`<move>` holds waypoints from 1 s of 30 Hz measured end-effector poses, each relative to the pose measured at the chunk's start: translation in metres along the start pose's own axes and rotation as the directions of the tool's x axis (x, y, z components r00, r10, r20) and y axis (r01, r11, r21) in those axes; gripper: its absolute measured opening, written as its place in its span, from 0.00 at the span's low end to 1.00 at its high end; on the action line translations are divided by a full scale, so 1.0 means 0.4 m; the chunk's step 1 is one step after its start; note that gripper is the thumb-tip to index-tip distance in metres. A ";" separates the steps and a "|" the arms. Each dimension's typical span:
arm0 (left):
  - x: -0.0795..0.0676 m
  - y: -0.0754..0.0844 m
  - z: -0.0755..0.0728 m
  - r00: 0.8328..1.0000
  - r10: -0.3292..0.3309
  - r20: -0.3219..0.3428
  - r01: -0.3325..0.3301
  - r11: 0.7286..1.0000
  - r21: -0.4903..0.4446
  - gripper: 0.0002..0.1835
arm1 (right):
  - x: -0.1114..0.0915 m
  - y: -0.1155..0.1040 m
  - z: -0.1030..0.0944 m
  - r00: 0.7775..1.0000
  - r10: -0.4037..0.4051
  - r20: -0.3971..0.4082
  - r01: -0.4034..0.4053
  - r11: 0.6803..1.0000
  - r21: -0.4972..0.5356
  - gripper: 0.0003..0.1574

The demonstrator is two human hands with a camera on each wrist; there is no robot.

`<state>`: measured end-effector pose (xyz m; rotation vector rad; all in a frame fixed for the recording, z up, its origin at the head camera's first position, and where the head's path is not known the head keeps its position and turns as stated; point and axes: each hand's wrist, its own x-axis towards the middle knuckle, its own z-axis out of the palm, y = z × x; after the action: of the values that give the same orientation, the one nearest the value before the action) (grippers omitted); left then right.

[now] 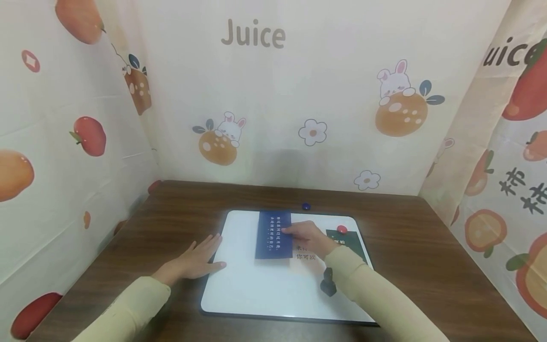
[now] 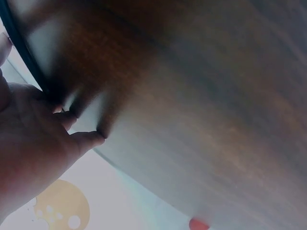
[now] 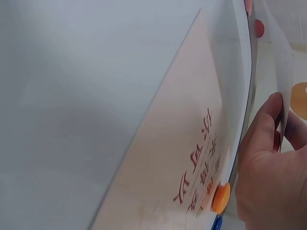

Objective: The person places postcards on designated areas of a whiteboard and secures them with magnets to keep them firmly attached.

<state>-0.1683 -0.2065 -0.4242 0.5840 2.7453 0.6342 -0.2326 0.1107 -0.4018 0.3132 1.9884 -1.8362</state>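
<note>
A white magnetic board (image 1: 252, 292) with a dark rim lies on the wooden table. My right hand (image 1: 312, 237) pinches the right edge of a blue card (image 1: 273, 240) printed with white characters, over the upper part of the board. In the right wrist view, thumb and fingers grip this card (image 3: 283, 52), which appears edge-on above the board. My left hand (image 1: 194, 262) rests at the board's left edge, fingers extended and thumb over the rim; the left wrist view shows its fingertips (image 2: 98, 137) beside the dark rim. A cream card (image 1: 305, 258) with dark characters lies beneath my right hand.
A dark green card (image 1: 354, 244) with a red magnet (image 1: 342, 229) lies at the board's right. Black magnets (image 1: 328, 285) sit near my right sleeve. An orange magnet (image 3: 220, 198) is on the cream card. Beyond the board is a blue magnet (image 1: 306, 206). Printed curtains (image 1: 273, 95) surround the table.
</note>
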 end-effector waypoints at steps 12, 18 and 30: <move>0.005 -0.006 0.007 1.000 0.002 -0.008 -0.002 1.000 0.014 0.46 | -0.002 0.013 0.041 1.000 -0.029 0.011 0.031 0.978 -0.206 0.37; 0.002 -0.001 0.004 1.000 -0.011 -0.015 0.011 1.000 0.013 0.45 | 0.014 0.011 0.064 0.999 0.032 -0.036 -0.033 0.999 -0.021 0.36; 0.001 -0.001 0.002 1.000 -0.006 -0.019 0.006 1.000 0.010 0.46 | 0.022 0.015 0.086 0.999 0.034 -0.037 -0.033 0.999 0.029 0.36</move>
<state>-0.1685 -0.2065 -0.4252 0.5741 2.7688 0.6282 -0.2329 0.0764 -0.4127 0.3895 1.9712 -1.8517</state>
